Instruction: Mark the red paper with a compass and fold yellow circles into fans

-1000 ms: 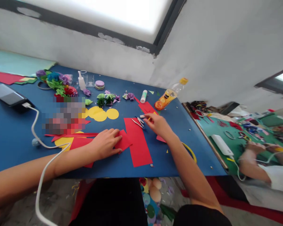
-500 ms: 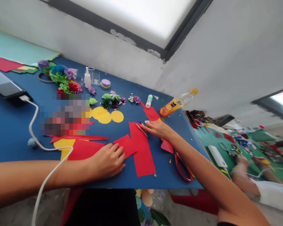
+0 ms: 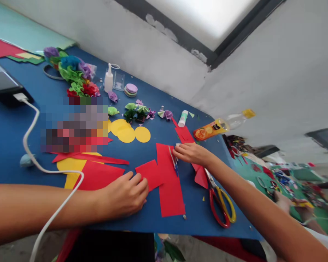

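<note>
My left hand [image 3: 132, 193] rests at the table's front with its fingers curled down on the edge of a small red paper piece [image 3: 150, 174]. That piece overlaps a longer red paper strip [image 3: 171, 198]. Over the strip's upper part, my right hand [image 3: 191, 153] has its fingers pinched together around a slim silver-and-blue tool [image 3: 174, 162], which looks like a drawing compass. The exact grip on it is hard to see. Beside my right forearm lie scissors [image 3: 221, 203] with one red and one yellow handle.
Yellow paper circles [image 3: 142, 134], folded paper flowers [image 3: 136, 112], a glue stick [image 3: 183, 118] and an orange drink bottle [image 3: 211, 129] lie beyond my hands. A white cable [image 3: 43, 170] crosses my left forearm. Another person's hands are at a green table [image 3: 287, 182] on the right.
The view has shifted and tilted. The silver-and-blue tool has turned on the red strip and now lies more lengthwise. My left hand stays by the small red piece.
</note>
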Action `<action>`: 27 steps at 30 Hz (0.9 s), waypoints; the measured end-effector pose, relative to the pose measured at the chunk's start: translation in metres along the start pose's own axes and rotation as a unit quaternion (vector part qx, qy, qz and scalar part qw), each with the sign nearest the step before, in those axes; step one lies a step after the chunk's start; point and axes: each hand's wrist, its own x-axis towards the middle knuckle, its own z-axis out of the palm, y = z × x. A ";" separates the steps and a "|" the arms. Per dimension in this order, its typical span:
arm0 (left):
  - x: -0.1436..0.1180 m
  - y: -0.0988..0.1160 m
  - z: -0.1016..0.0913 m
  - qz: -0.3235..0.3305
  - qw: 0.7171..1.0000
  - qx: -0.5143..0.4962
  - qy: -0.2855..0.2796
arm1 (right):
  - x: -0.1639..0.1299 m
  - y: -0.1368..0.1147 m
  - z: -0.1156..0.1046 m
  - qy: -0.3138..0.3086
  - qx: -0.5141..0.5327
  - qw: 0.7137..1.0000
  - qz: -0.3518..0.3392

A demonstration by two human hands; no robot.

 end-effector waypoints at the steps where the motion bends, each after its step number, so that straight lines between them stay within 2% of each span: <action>1: -0.001 0.001 0.000 0.001 1.000 0.010 0.004 | -0.001 -0.001 0.001 0.015 0.007 1.000 0.013; 4: -0.005 0.003 0.001 0.008 0.999 0.035 0.017 | -0.004 -0.016 0.006 0.076 0.023 0.994 0.077; 6: -0.007 0.005 0.001 0.011 0.999 0.043 0.021 | 0.000 -0.037 0.007 0.141 0.079 0.976 0.148; 7: -0.008 0.005 0.001 0.013 0.999 0.045 0.022 | 0.004 -0.051 0.007 0.224 0.175 0.930 0.234; 8: -0.009 0.005 0.001 0.016 0.999 0.045 0.023 | 0.010 -0.065 0.005 0.270 0.291 0.871 0.289; 10: -0.009 0.005 -0.001 0.018 0.998 0.047 0.024 | 0.024 -0.091 0.002 0.255 0.493 0.774 0.306; 11: -0.009 0.005 -0.002 0.018 0.998 0.049 0.023 | 0.032 -0.101 0.001 0.229 0.560 0.740 0.292; 12: -0.008 0.005 -0.004 0.018 0.998 0.050 0.021 | 0.039 -0.109 0.001 0.203 0.607 0.718 0.273; 13: -0.008 0.005 -0.005 0.019 0.998 0.051 0.019 | 0.046 -0.115 0.002 0.182 0.631 0.709 0.255; 16: -0.007 0.005 -0.008 0.015 0.999 0.044 0.013 | 0.060 -0.119 0.011 0.165 0.615 0.735 0.231; 19: -0.006 0.005 -0.008 0.000 0.999 0.033 0.003 | 0.059 -0.114 0.017 0.170 0.587 0.758 0.229; 25: -0.004 -0.002 -0.007 0.004 0.999 -0.016 -0.031 | 0.027 -0.084 0.010 0.224 0.514 0.782 0.273; 27: -0.001 -0.005 -0.005 0.008 0.998 -0.053 -0.040 | 0.017 -0.070 0.012 0.215 0.481 0.798 0.293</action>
